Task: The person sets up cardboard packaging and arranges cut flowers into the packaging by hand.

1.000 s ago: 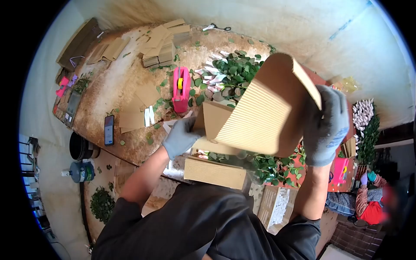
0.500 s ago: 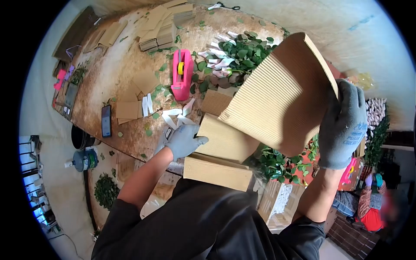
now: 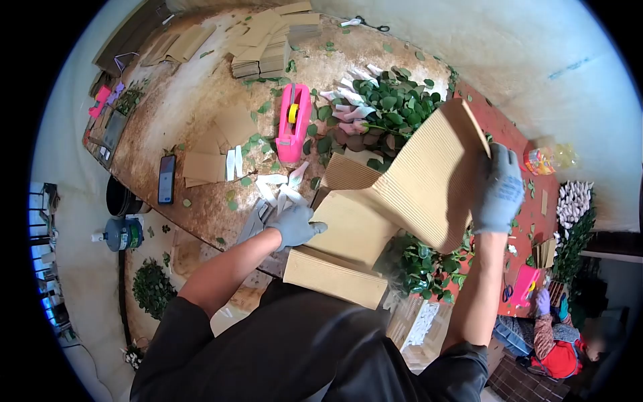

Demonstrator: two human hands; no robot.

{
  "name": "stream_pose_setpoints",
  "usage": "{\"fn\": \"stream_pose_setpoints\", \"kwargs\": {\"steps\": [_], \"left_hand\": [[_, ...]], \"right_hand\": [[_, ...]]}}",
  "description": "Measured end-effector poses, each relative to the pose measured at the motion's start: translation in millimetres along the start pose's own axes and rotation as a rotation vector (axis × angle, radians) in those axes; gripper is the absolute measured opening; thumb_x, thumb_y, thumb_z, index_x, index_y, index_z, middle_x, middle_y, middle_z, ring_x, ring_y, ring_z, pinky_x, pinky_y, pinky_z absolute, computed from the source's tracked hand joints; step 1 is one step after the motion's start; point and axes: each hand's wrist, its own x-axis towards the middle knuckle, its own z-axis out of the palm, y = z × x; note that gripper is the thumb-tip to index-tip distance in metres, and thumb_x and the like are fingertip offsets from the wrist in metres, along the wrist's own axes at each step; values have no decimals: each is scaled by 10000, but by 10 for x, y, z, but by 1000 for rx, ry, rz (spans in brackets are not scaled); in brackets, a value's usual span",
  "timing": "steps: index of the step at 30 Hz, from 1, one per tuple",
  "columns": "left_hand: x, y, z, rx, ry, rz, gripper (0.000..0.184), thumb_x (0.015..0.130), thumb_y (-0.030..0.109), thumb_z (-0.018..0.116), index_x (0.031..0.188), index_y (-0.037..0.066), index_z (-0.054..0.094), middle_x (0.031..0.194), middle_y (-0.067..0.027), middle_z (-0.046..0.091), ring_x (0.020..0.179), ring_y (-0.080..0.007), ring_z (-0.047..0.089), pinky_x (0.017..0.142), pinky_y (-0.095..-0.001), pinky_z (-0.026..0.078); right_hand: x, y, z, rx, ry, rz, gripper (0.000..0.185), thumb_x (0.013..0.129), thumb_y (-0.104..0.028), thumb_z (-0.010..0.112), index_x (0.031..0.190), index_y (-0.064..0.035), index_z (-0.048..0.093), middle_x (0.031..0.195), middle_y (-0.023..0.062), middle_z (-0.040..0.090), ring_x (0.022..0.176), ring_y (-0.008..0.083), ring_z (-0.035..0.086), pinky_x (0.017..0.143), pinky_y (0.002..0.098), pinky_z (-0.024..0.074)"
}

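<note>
A corrugated cardboard sheet (image 3: 429,177), bent upward, has its far right edge in my gloved right hand (image 3: 499,191). Its lower left side meets a folded cardboard piece (image 3: 358,224) in front of my body, with a raised flap (image 3: 335,276) along the near side. My gloved left hand (image 3: 298,226) rests at the left edge of that piece, thumb on the cardboard and fingers extended. White paper strips (image 3: 284,191) lie just beyond my left hand. Leafy stems with wrapped pale heads (image 3: 395,104) lie beyond the sheet.
A pink tape dispenser (image 3: 293,124), a phone (image 3: 166,179) and cardboard stacks (image 3: 261,57) sit on the brown table. More leafy stems (image 3: 425,264) lie to the right of the folded piece. A co-worker in red (image 3: 562,358) is at the far right.
My right hand has moved down and left with the sheet, whose raised edge has dropped. The folded cardboard lies more open than a second ago, and my left hand has shifted slightly right.
</note>
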Motion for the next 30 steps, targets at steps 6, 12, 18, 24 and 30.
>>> {"fn": "stream_pose_setpoints", "kwargs": {"steps": [6, 12, 18, 24, 30], "left_hand": [[290, -425, 366, -5, -34, -1, 550, 910, 469, 659, 1256, 43, 673, 1173, -296, 675, 1121, -414, 646, 991, -452, 499], [406, -544, 512, -11, 3, 46, 669, 865, 536, 682, 1287, 19, 647, 1267, -284, 651, 1206, -397, 625, 1021, -430, 492], [485, -712, 515, -200, -59, 35, 614, 853, 499, 691, 1274, 53, 659, 1283, -239, 659, 1210, -374, 625, 1003, -429, 499], [507, -809, 615, -226, -16, 51, 566, 875, 459, 671, 1263, 48, 660, 1287, -236, 656, 1214, -374, 622, 992, -427, 501], [486, -823, 608, -216, 8, 52, 519, 896, 419, 651, 1253, 42, 662, 1291, -233, 654, 1218, -373, 618, 982, -426, 504]], "right_hand": [[162, -285, 311, 50, 13, -6, 206, 902, -143, 641, 1107, -116, 639, 1034, 142, 660, 967, 339, 651, 807, 468, 515], [138, -729, 284, -31, 181, -162, 326, 836, -132, 672, 1149, -76, 598, 1046, 139, 629, 1018, 335, 605, 875, 461, 467], [-941, -1749, -517, 589, -256, -711, 306, 807, -174, 631, 1097, -79, 629, 996, 103, 594, 879, 275, 608, 672, 383, 494], [-1446, -1635, -129, 516, -786, -702, 308, 841, -134, 605, 1139, -60, 625, 1053, 100, 599, 964, 286, 610, 752, 398, 516], [-1547, -1638, -230, 480, -638, -620, 331, 861, -178, 610, 1170, -59, 623, 1060, 101, 594, 986, 291, 603, 774, 398, 508]]}}
